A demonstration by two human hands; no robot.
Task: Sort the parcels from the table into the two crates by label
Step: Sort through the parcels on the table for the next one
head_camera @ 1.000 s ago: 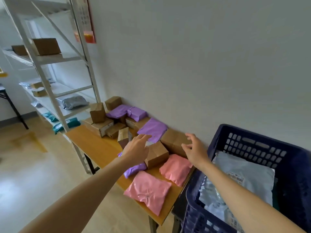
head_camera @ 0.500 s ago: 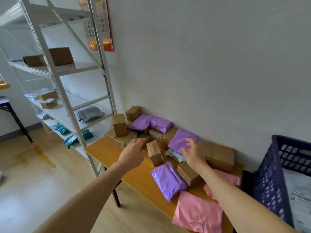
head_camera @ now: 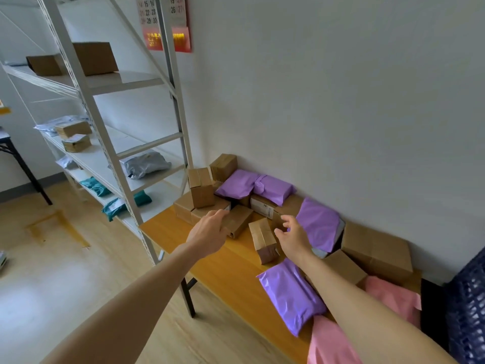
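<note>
Both my arms reach out over the table (head_camera: 168, 229), which stands against the wall (head_camera: 341, 101). My left hand (head_camera: 210, 229) is spread, fingers straight and pointing forward, holding nothing. Its fingertips lie over the near edge of a low brown box (head_camera: 240, 219); I cannot tell whether they touch it. My right hand (head_camera: 294, 236) is likewise empty, fingers loosely apart and slightly bent. It hovers just beside a small taped box (head_camera: 262, 239), which stands between the two hands.

Parcels noted on the table:
- At the far left end, an upright box (head_camera: 200, 187) rests on flatter cartons (head_camera: 183, 206).
- Behind it, two purple mailers (head_camera: 238, 183) lie against each other on top of more boxes. One of those boxes bears a white label too small to read.
- Right of my right hand, a third purple mailer (head_camera: 319, 224) lies over a grey one.
- A fourth purple mailer (head_camera: 291, 292) lies near the front edge, and my right forearm passes over its far side.
- A large brown box (head_camera: 378, 248) sits by the wall.
- Pink mailers (head_camera: 393, 298) lie at the right end.

A dark blue crate (head_camera: 469, 306) shows at the right edge of view, just beside the table's end.

Left of the table stands a white metal rack (head_camera: 105, 143) carrying boxes, a grey bag (head_camera: 145, 164) and teal packets (head_camera: 123, 203). A calendar (head_camera: 181, 24) hangs on the wall behind it.
</note>
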